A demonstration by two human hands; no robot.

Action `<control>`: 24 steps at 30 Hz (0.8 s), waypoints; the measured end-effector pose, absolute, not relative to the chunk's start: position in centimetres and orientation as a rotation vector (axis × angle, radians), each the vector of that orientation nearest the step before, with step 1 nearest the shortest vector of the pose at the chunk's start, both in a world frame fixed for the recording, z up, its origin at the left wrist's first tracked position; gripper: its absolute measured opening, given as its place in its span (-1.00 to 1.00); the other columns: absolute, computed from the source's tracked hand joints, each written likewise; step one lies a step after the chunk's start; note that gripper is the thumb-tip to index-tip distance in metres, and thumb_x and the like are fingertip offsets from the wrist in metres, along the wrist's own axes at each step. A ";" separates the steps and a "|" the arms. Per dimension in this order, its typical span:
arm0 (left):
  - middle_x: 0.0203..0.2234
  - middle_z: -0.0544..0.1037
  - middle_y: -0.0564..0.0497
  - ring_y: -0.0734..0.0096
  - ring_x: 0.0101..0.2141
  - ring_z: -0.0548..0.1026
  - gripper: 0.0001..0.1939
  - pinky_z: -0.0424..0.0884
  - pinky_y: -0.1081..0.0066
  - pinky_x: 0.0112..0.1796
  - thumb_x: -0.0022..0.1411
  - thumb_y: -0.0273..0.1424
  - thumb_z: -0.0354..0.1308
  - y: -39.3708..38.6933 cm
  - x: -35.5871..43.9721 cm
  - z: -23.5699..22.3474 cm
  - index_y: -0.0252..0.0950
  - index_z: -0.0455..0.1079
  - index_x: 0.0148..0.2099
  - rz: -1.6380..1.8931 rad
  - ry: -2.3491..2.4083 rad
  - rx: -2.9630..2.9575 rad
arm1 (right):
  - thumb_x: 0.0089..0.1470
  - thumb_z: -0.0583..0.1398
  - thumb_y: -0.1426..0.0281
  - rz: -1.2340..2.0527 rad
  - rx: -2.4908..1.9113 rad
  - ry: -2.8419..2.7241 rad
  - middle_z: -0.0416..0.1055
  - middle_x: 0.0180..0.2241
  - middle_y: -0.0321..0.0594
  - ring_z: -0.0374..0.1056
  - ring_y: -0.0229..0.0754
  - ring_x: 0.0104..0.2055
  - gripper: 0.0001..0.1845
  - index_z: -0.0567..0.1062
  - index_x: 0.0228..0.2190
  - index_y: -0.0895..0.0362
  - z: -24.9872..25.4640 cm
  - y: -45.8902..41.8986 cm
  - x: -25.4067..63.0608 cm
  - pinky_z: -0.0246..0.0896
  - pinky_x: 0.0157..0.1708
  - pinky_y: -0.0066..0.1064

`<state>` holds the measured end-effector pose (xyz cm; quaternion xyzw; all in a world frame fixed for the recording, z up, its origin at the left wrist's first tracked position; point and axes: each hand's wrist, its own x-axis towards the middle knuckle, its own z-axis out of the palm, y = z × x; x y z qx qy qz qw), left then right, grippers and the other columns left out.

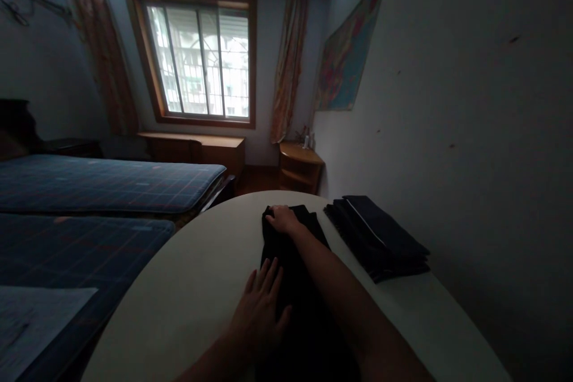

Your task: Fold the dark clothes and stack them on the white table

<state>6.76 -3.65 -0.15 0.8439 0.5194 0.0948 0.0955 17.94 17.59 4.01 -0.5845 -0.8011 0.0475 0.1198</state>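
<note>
A long black garment (295, 310), folded into a narrow strip, lies on a round white table (192, 274) and runs from its far part toward me. My left hand (259, 304) rests palm down on the garment's left edge, fingers spread and stretched out. Farther off, my right hand (283, 219) touches the garment's far left corner, with thumb and fingers apart and black cloth showing between them. My right forearm reaches across the cloth and hides part of it. The garment's exact kind is hard to make out in the dim light.
A stack of folded dark clothes (376, 239) lies at the table's right side, near the wall. Beds with blue checked mattresses (111, 182) are on the left. A corner shelf (301, 155) and a low wooden cabinet (219, 143) stand by the window (201, 59).
</note>
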 end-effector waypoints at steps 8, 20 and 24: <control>0.40 -0.27 -0.12 0.04 0.36 -0.32 -0.24 -0.14 -0.05 0.30 0.35 -0.13 -0.07 -3.8 6.8 -0.2 -0.36 -0.18 0.45 0.299 1.517 2.475 | 0.21 0.09 0.06 0.183 -1.858 -2.266 0.46 0.03 -0.08 0.26 0.10 0.14 -0.57 0.54 -0.04 0.01 2.9 20.6 16.0 0.17 0.04 -0.10; 0.39 -0.32 -0.18 -0.09 0.35 -0.34 -0.20 -0.14 -0.13 0.28 0.33 -0.11 -0.03 -3.8 7.0 -0.3 -0.33 -0.19 0.45 0.307 1.565 2.431 | 0.24 0.09 0.25 0.370 -1.684 -2.363 0.43 0.10 -0.31 0.26 -0.11 0.17 -0.57 0.39 0.13 -0.10 2.1 21.8 17.0 0.14 0.10 -0.24; 0.40 -0.30 -0.17 -0.11 0.35 -0.34 -0.19 -0.15 -0.15 0.28 0.32 -0.10 -0.02 -3.8 7.0 -0.4 -0.30 -0.21 0.46 0.310 1.572 2.423 | 0.17 0.13 0.31 0.399 -1.657 -2.402 0.48 0.04 -0.30 0.34 -0.14 0.10 -0.48 0.36 0.17 -0.03 3.0 22.3 19.0 0.19 0.04 -0.33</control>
